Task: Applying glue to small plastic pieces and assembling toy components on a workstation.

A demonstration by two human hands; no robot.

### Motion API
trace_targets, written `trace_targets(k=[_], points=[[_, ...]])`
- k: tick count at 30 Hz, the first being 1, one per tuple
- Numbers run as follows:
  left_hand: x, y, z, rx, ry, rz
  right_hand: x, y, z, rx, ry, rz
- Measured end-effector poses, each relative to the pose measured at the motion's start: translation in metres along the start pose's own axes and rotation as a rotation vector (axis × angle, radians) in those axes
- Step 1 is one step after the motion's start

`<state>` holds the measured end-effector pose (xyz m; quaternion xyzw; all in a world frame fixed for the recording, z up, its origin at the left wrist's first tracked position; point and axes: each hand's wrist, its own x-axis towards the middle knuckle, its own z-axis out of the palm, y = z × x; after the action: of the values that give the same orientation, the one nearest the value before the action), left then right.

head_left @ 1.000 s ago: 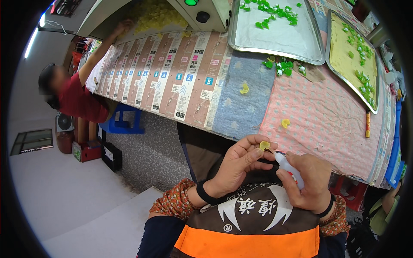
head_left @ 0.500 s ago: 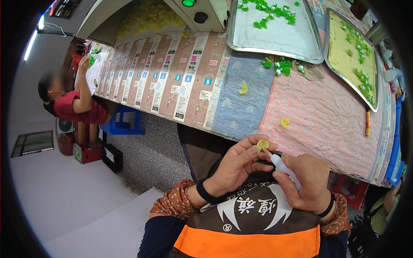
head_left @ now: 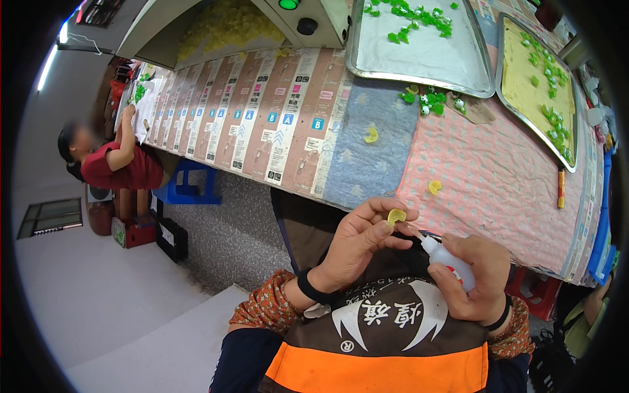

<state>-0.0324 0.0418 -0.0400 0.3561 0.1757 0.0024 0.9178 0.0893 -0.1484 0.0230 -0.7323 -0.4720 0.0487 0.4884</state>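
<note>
Between the thumb and fingers of my left hand is a small curved yellow plastic piece. My right hand is wrapped round a small white squeeze bottle, tilted so that its thin nozzle points at the left hand. The nozzle tip lies close to the left fingers, a little below the yellow piece; whether it touches anything I cannot tell. Similar yellow pieces lie on the table beyond, one on the pink cloth and another on the blue cloth. Both hands are over my apron at the table's near edge.
A metal tray with green pieces stands at the back, and a yellow-lined tray to its right. Green-and-white pieces sit between them. At back left, a box-like machine covers yellow pieces. A co-worker sits far left.
My right hand has drawn slightly right with the bottle, so its nozzle is farther from the yellow piece. The yellow piece has turned a little in my left fingers. The co-worker's hands have lowered.
</note>
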Motion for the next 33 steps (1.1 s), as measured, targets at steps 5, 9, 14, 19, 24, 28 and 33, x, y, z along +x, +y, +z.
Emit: trace_targets(k=[5,9,14,19,24,28,33], points=[[0.003,-0.001,-0.007,-0.031,-0.061,0.082,0.000,-0.002,-0.001,0.043,0.008,-0.017],[0.003,-0.008,-0.005,-0.228,-0.091,0.058,-0.002,0.000,0.007,0.088,0.008,-0.012],[0.004,-0.014,-0.002,-0.439,-0.126,0.004,-0.002,0.002,0.016,0.111,0.039,-0.018],[0.002,-0.016,0.002,-0.540,-0.085,-0.008,-0.002,0.003,0.018,0.066,0.018,-0.023],[0.003,-0.016,0.005,-0.541,-0.084,0.000,-0.001,0.004,0.022,0.060,0.027,-0.034],[0.003,-0.017,0.004,-0.525,-0.085,0.008,0.000,0.005,0.022,0.046,0.011,-0.044],[0.004,-0.017,0.004,-0.516,-0.086,0.006,0.001,0.005,0.022,0.019,0.026,-0.059]])
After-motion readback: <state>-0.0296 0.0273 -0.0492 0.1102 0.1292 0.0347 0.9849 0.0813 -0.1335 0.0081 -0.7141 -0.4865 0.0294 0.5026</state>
